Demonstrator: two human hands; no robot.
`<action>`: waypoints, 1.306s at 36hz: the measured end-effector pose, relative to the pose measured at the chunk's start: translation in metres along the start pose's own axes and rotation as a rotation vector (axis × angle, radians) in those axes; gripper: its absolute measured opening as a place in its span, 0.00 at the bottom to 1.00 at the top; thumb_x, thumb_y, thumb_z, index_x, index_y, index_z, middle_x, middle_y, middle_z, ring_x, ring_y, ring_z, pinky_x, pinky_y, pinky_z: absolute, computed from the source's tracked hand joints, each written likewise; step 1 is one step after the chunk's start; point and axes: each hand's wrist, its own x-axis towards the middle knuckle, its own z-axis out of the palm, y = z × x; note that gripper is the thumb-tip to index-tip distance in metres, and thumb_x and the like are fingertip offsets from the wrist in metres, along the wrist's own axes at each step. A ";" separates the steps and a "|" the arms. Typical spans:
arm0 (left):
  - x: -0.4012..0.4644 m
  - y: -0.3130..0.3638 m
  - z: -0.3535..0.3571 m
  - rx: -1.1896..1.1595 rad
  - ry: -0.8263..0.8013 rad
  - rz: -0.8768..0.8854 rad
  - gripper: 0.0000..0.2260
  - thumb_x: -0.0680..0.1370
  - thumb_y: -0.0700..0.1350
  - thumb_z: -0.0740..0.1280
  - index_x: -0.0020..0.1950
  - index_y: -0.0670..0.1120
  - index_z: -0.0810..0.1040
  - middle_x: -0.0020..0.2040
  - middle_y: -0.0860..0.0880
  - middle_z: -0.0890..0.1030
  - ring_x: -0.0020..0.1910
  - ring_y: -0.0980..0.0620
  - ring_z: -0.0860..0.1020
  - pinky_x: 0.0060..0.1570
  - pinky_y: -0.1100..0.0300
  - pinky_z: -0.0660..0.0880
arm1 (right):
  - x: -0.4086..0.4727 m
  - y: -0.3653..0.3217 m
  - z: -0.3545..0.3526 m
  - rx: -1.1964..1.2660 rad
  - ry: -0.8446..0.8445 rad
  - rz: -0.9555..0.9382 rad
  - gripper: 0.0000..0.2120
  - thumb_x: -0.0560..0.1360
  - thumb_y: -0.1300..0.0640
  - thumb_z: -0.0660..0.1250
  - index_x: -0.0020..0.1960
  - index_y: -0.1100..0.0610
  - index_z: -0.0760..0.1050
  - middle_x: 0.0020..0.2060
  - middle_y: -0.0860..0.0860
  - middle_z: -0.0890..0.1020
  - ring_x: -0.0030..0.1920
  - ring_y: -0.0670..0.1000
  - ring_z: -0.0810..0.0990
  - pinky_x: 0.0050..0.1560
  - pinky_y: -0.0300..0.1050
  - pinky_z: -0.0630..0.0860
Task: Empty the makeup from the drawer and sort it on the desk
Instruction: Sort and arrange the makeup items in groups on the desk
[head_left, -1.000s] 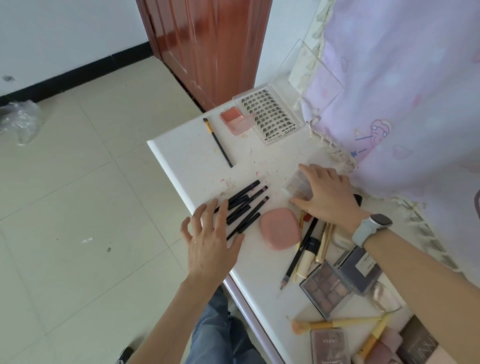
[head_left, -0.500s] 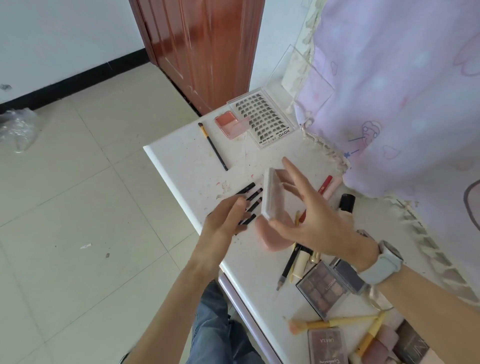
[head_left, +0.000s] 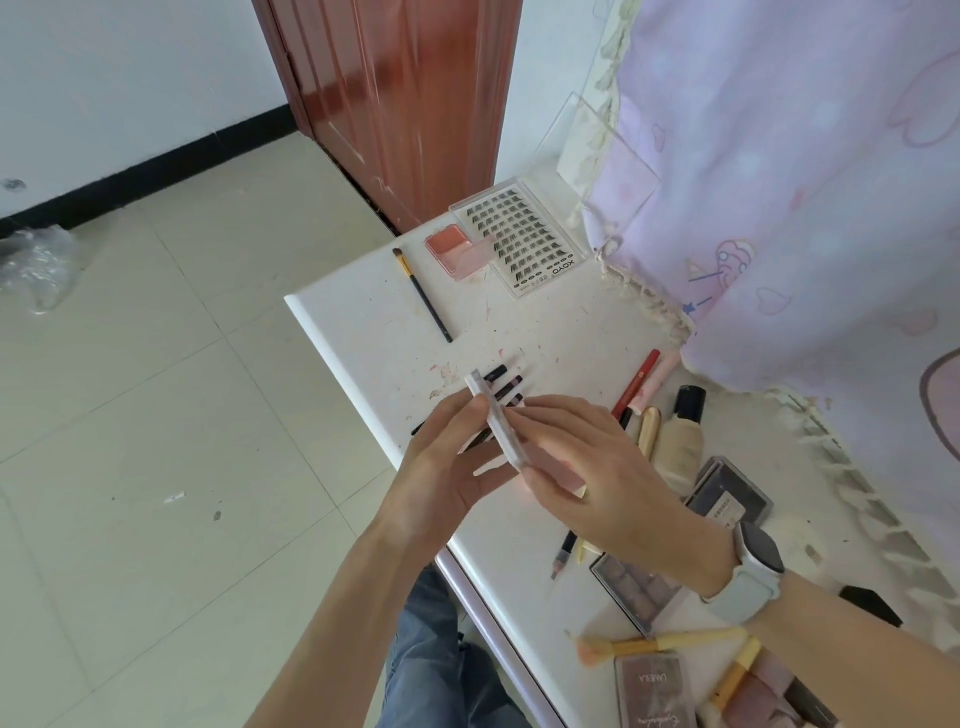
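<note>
1. A thin flat palette (head_left: 496, 423) is held on edge above the near-left part of the desk (head_left: 358, 332), between both hands, clear of the surface.
2. Right hand (head_left: 597, 467): fingers are laid along the palette's right face with the thumb beneath, so it is gripped by its broad sides. Left hand (head_left: 441, 467): fingers loosely curled, tips touching the left face and near edge; whether it bears any load cannot be told.
3. Handling, as judged: light, rigid plastic case; smooth faces, likely slippery. If hinged, it could spring open, and pressed powder inside would crack if dropped. Best taken across the two broad faces, or by the long edges with the lid kept closed.
4. Appearance: pale, whitish edge, translucent at the far tip; the right face is mostly hidden by fingers. Contents cannot be seen.
5. Just beyond the hands a row of dark pencils (head_left: 506, 384) is laid side by side, partly hidden.
6. Far end: a brush (head_left: 423, 296), a pink blush (head_left: 457, 249) and a lash tray (head_left: 519, 234).
7. Right and near: a red pencil (head_left: 636, 382), a foundation bottle (head_left: 680, 436), dark palettes (head_left: 732, 493), unsorted in part.
</note>
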 end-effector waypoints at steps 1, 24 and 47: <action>0.000 0.001 0.001 -0.005 -0.004 -0.009 0.20 0.73 0.53 0.66 0.59 0.40 0.74 0.53 0.40 0.80 0.51 0.43 0.80 0.50 0.51 0.78 | 0.001 0.000 0.000 -0.010 0.001 -0.003 0.19 0.75 0.54 0.61 0.63 0.61 0.75 0.57 0.51 0.80 0.62 0.48 0.72 0.62 0.46 0.69; 0.000 0.001 0.007 -0.081 0.081 -0.177 0.21 0.74 0.54 0.67 0.59 0.39 0.76 0.51 0.37 0.82 0.50 0.40 0.82 0.51 0.52 0.79 | 0.010 -0.014 -0.017 0.002 -0.101 0.208 0.16 0.71 0.52 0.58 0.52 0.58 0.78 0.34 0.45 0.77 0.33 0.44 0.73 0.36 0.26 0.64; 0.118 0.012 0.061 0.228 0.116 -0.134 0.22 0.77 0.51 0.64 0.69 0.45 0.68 0.62 0.44 0.75 0.58 0.45 0.76 0.59 0.53 0.73 | 0.071 0.113 -0.084 -0.360 0.069 0.535 0.14 0.79 0.61 0.54 0.59 0.64 0.73 0.44 0.61 0.80 0.45 0.62 0.77 0.46 0.54 0.74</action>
